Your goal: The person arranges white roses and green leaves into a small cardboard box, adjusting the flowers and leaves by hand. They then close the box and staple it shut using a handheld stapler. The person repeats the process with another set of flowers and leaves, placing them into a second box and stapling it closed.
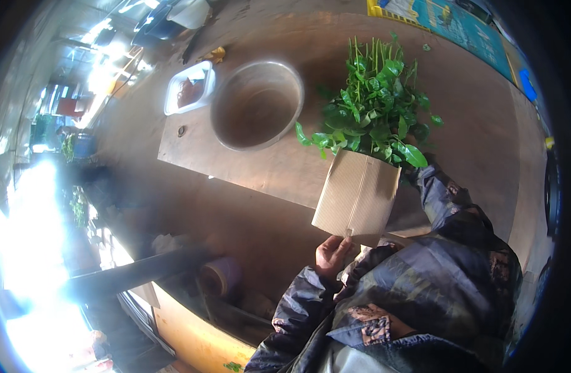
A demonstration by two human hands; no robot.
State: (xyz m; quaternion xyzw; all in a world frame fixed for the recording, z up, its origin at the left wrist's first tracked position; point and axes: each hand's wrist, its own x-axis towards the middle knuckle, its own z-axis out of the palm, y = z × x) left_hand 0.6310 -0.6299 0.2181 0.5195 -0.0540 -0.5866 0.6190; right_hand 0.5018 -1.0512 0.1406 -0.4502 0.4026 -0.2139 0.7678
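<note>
My left hand [333, 255] pinches the near edge of a tan corrugated cardboard sheet [359, 193]. The sheet lies tilted in front of me, its far edge against a big bunch of leafy green stems [378, 105]. Leaves point toward me and the cut stem ends point away, across the table. On the right, my camouflage sleeve [437, 189] reaches to the near right side of the bunch. Leaves and the sheet hide my right hand, so its fingers and anything in them do not show.
A round metal basin [257, 105] stands left of the bunch on the brown wooden table [267, 171]. Beside it are a white plastic tub [190, 87] with something reddish inside and a small ring [181, 131]. At the far right lies a teal panel [465, 37]. Below left is a bucket [220, 276].
</note>
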